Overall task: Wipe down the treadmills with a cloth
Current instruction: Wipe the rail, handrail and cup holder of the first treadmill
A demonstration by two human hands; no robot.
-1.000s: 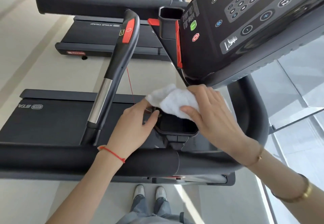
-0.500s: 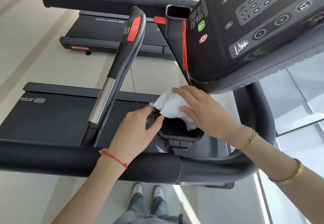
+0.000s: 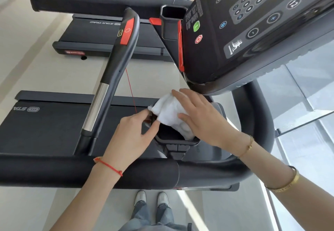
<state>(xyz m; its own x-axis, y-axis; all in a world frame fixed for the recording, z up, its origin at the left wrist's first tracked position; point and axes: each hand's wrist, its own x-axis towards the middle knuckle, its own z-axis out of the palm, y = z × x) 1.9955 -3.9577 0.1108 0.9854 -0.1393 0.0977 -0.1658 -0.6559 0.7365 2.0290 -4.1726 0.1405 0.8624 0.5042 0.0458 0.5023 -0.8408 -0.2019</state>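
A white cloth lies bunched over the rim of a black cup holder below the treadmill console. My right hand presses flat on the cloth and pushes part of it down into the holder. My left hand rests at the holder's left rim, its fingertips pinching the cloth's left corner. The treadmill's black padded front bar runs across below both wrists.
A black handrail with a red button and a silver section rises at the left. The black belt deck lies behind it. A second treadmill stands further back. A glass pane is at the right. My shoes stand on the pale floor.
My right hand has pushed the cloth from on top of the holder down into its opening. My left hand has shifted up to the cloth's corner.
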